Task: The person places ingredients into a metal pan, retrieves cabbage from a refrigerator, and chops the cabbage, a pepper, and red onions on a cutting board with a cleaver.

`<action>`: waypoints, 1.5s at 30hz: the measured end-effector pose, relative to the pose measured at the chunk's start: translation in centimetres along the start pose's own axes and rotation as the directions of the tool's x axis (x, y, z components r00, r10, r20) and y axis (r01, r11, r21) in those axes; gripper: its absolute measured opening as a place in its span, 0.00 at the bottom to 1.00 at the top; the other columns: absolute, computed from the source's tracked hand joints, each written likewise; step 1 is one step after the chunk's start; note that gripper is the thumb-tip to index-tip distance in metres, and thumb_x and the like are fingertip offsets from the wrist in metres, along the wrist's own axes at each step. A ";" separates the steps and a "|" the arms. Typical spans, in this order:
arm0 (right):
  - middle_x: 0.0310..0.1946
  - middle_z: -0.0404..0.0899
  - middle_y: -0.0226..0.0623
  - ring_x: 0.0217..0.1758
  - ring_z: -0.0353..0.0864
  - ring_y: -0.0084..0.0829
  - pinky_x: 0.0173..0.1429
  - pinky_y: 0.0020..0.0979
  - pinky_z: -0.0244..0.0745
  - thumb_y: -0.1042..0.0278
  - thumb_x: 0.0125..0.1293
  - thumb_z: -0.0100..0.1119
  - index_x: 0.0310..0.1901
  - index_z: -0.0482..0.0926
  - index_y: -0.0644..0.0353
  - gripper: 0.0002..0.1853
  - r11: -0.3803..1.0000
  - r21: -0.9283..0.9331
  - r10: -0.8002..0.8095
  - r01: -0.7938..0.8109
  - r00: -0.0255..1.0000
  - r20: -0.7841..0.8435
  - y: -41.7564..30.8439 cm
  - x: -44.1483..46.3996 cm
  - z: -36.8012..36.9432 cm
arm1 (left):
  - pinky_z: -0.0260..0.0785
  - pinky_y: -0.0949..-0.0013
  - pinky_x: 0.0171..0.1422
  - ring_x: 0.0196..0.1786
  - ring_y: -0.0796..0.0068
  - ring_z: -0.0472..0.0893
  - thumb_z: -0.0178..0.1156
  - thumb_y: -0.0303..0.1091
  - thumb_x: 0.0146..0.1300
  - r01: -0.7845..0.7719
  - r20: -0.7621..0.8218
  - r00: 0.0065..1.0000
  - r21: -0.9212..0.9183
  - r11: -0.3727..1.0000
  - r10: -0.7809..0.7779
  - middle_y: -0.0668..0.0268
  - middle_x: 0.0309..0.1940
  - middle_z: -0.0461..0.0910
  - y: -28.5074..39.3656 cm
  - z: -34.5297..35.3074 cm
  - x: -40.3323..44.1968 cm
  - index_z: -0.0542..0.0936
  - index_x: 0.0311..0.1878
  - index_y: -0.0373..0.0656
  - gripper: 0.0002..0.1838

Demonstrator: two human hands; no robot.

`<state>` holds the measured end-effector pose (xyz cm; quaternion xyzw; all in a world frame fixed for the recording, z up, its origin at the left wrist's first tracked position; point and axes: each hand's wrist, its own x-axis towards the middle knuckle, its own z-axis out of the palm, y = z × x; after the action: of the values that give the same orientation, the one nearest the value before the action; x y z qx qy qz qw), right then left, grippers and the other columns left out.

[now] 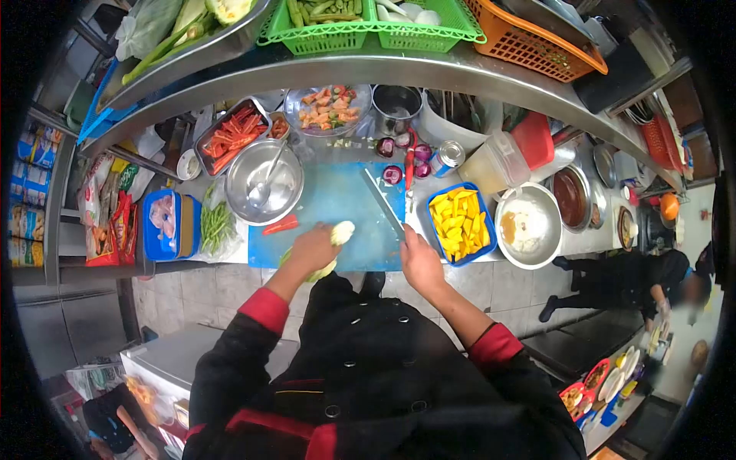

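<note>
My left hand [313, 249] is closed around a pale yellow-green vegetable [342, 232] whose end sticks out past the fingers. It is over the lower left part of the blue cutting board [314, 203]. At the board's right edge, my right hand [420, 259] grips the handle of a large knife [383, 201], whose blade points up and left across the board. Red pieces [280, 225] lie on the board left of my left hand. Halved red onions [392, 175] and red chillies [410, 157] are near the board's top right corner.
A steel bowl with a spoon [264, 182] and green beans [218, 228] stand left. On the right are a blue tray of yellow pieces [461, 224] and a bowl of white powder [529, 227]. A steel shelf [368, 69] spans above. A person [663, 280] stands far right.
</note>
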<state>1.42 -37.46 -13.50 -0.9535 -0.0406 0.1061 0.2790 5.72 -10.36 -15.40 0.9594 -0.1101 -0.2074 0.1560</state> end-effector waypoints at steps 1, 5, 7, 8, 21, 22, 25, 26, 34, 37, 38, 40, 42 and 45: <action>0.41 0.81 0.59 0.40 0.83 0.60 0.44 0.55 0.78 0.67 0.68 0.55 0.63 0.67 0.59 0.23 1.000 -0.030 0.004 -0.005 1.000 -0.020 0.3 -0.3 0.0 | 0.75 0.50 0.55 0.52 0.48 0.81 0.63 0.47 0.61 -0.012 -0.021 1.000 -0.013 1.000 0.012 0.51 0.53 0.77 1.0 0.5 1.0 0.76 0.56 0.39 0.26; 0.38 0.80 0.58 0.39 0.83 0.61 0.43 0.56 0.78 0.68 0.70 0.49 0.61 0.66 0.61 0.19 0.996 -0.085 -0.008 0.015 0.997 0.076 0.9 0.6 -0.5 | 0.76 0.51 0.54 0.51 0.49 0.82 0.62 0.45 0.61 0.052 -0.031 0.998 0.036 0.998 -0.051 0.51 0.51 0.77 2.3 2.7 3.5 0.75 0.53 0.38 0.23; 0.38 0.81 0.58 0.39 0.83 0.61 0.43 0.56 0.78 0.69 0.70 0.49 0.61 0.66 0.61 0.19 0.999 -0.049 -0.010 0.013 0.998 0.067 -1.2 -0.8 -2.0 | 0.77 0.52 0.53 0.51 0.50 0.82 0.60 0.42 0.63 0.069 -0.076 0.995 0.125 0.990 -0.059 0.51 0.49 0.77 2.5 3.6 3.9 0.74 0.52 0.37 0.21; 0.38 0.81 0.58 0.38 0.82 0.61 0.43 0.56 0.78 0.69 0.71 0.48 0.60 0.66 0.61 0.18 1.000 -0.013 -0.011 0.011 0.999 0.051 -1.7 -1.5 -2.2 | 0.77 0.52 0.53 0.51 0.50 0.82 0.60 0.42 0.63 0.074 -0.074 0.995 0.123 0.990 -0.065 0.51 0.49 0.77 2.6 4.1 3.9 0.74 0.52 0.37 0.21; 0.42 0.80 0.61 0.42 0.82 0.63 0.45 0.57 0.78 0.72 0.70 0.46 0.64 0.65 0.61 0.21 1.000 0.026 -0.015 0.011 0.987 0.161 -1.6 -3.5 1.1 | 0.79 0.53 0.49 0.46 0.48 0.83 0.64 0.37 0.60 0.103 -0.322 0.943 0.062 0.993 -0.078 0.47 0.46 0.77 3.2 6.4 5.0 0.75 0.47 0.33 0.19; 0.42 0.79 0.62 0.43 0.81 0.63 0.46 0.57 0.77 0.72 0.70 0.46 0.63 0.65 0.62 0.20 1.000 0.016 -0.024 0.022 0.987 0.158 -1.8 -3.4 1.2 | 0.79 0.54 0.49 0.46 0.48 0.83 0.64 0.37 0.60 0.107 -0.322 0.943 0.058 0.993 -0.083 0.47 0.45 0.78 3.2 6.3 5.0 0.76 0.46 0.33 0.18; 0.43 0.79 0.62 0.44 0.81 0.63 0.47 0.56 0.77 0.74 0.69 0.45 0.61 0.64 0.63 0.19 1.000 -0.024 -0.006 0.011 0.984 0.178 -2.9 -3.2 1.4 | 0.79 0.54 0.48 0.44 0.47 0.84 0.64 0.36 0.60 0.085 -0.327 0.943 0.044 0.995 -0.066 0.46 0.43 0.79 3.3 6.2 5.0 0.77 0.45 0.32 0.17; 0.43 0.79 0.62 0.44 0.81 0.63 0.48 0.56 0.78 0.75 0.68 0.44 0.61 0.64 0.63 0.20 0.998 -0.058 0.017 -0.006 0.981 0.194 -3.4 -3.0 1.5 | 0.79 0.54 0.48 0.44 0.47 0.84 0.64 0.36 0.60 0.083 -0.324 0.944 0.044 0.996 -0.065 0.46 0.43 0.79 3.4 6.2 4.9 0.77 0.45 0.32 0.17; 0.44 0.80 0.64 0.44 0.82 0.63 0.48 0.56 0.78 0.74 0.69 0.44 0.61 0.64 0.63 0.19 1.000 0.005 -0.018 0.017 0.983 0.181 -4.0 4.4 5.5 | 0.79 0.58 0.49 0.46 0.52 0.83 0.54 0.30 0.63 0.082 -0.262 0.963 0.080 0.993 -0.059 0.49 0.46 0.79 4.0 4.7 4.4 0.78 0.45 0.33 0.12; 0.41 0.81 0.63 0.43 0.83 0.61 0.49 0.56 0.78 0.70 0.70 0.46 0.61 0.64 0.61 0.19 0.997 0.070 -0.040 0.031 0.992 0.119 -1.9 5.4 5.5 | 0.77 0.54 0.53 0.50 0.53 0.83 0.61 0.39 0.62 0.116 -0.258 0.962 0.077 0.990 -0.093 0.51 0.48 0.80 3.2 3.8 5.1 0.79 0.47 0.34 0.18; 0.39 0.82 0.62 0.43 0.83 0.60 0.49 0.56 0.78 0.67 0.71 0.46 0.62 0.64 0.61 0.19 0.991 0.127 -0.053 0.043 0.996 0.076 -0.7 5.6 5.3 | 0.77 0.54 0.53 0.50 0.53 0.83 0.61 0.39 0.62 0.126 -0.261 0.960 0.066 0.990 -0.104 0.51 0.48 0.80 3.0 3.5 5.1 0.79 0.47 0.34 0.18; 0.39 0.82 0.62 0.43 0.83 0.61 0.49 0.57 0.78 0.66 0.70 0.48 0.62 0.64 0.60 0.20 0.995 0.102 -0.033 0.021 0.993 0.116 -0.4 5.8 3.7 | 0.74 0.47 0.57 0.54 0.51 0.81 0.70 0.55 0.52 0.142 -0.240 0.964 0.115 0.983 -0.111 0.51 0.49 0.80 3.1 1.4 4.1 0.76 0.55 0.31 0.38; 0.39 0.82 0.62 0.42 0.82 0.63 0.48 0.57 0.77 0.66 0.69 0.50 0.62 0.64 0.59 0.21 0.997 0.081 -0.011 -0.001 0.989 0.144 -0.7 5.3 2.5 | 0.72 0.46 0.60 0.57 0.51 0.79 0.71 0.59 0.49 0.166 -0.244 0.962 0.163 0.973 -0.123 0.50 0.51 0.79 3.0 -0.4 2.1 0.73 0.59 0.31 0.44; 0.39 0.81 0.63 0.42 0.82 0.63 0.48 0.57 0.76 0.67 0.70 0.50 0.62 0.64 0.60 0.20 0.998 0.059 0.005 -0.015 0.986 0.164 -2.2 3.9 1.0 | 0.70 0.48 0.62 0.60 0.53 0.76 0.71 0.64 0.47 0.224 -0.202 0.962 0.205 0.953 -0.183 0.50 0.55 0.76 2.4 -0.9 -0.2 0.68 0.64 0.33 0.51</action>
<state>4.99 -34.60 -13.81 -0.9330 -0.0553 0.1868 0.3027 5.55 -12.30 -13.69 0.9920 -0.0184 -0.1206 0.0331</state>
